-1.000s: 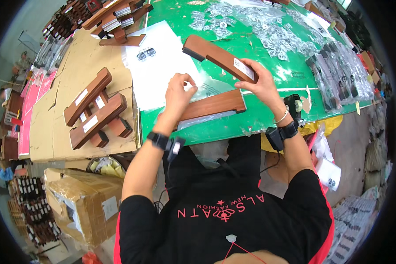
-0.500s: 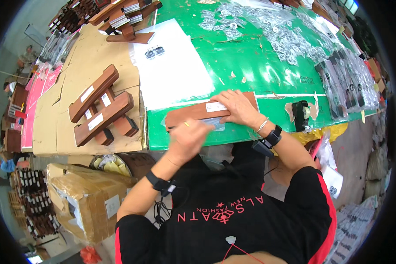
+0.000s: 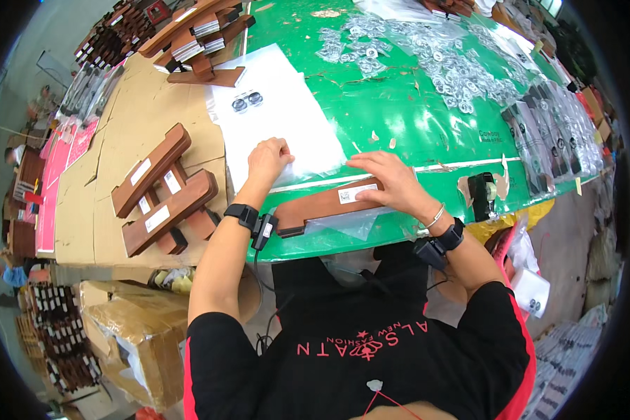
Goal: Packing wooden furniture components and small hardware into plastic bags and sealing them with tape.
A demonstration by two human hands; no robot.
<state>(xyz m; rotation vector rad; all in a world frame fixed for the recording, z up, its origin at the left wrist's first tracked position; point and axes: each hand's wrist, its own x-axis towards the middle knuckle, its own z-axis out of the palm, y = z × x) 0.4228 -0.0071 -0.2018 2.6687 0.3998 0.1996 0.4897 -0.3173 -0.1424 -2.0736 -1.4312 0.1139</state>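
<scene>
My left hand (image 3: pixel 268 162) is over the near edge of a stack of white plastic bags (image 3: pixel 287 91). Its fingers are curled and pressed together; whether they pinch anything is hidden. A reddish-brown wooden bar (image 3: pixel 308 206) with a white label lies flat near the green table's front edge. My right hand (image 3: pixel 395 185) is at the bar's right end, thumb by the label, fingers stretched out and apart. A clear plastic bag (image 3: pixel 350 224) pokes out from beneath the bar's near side.
To the left, several labelled wooden bars (image 3: pixel 171 210) lie crosswise on cardboard (image 3: pixel 84 210). More bars (image 3: pixel 203 42) are piled behind. Small bagged parts (image 3: pixel 441 63) cover the far table. A black tape dispenser (image 3: pixel 481 196) and packed bags (image 3: pixel 553 136) are at right.
My left hand has moved forward from the bar's left end to the white bags. My right hand has lifted its fingers away from the bar's far edge. The view has shifted slightly.
</scene>
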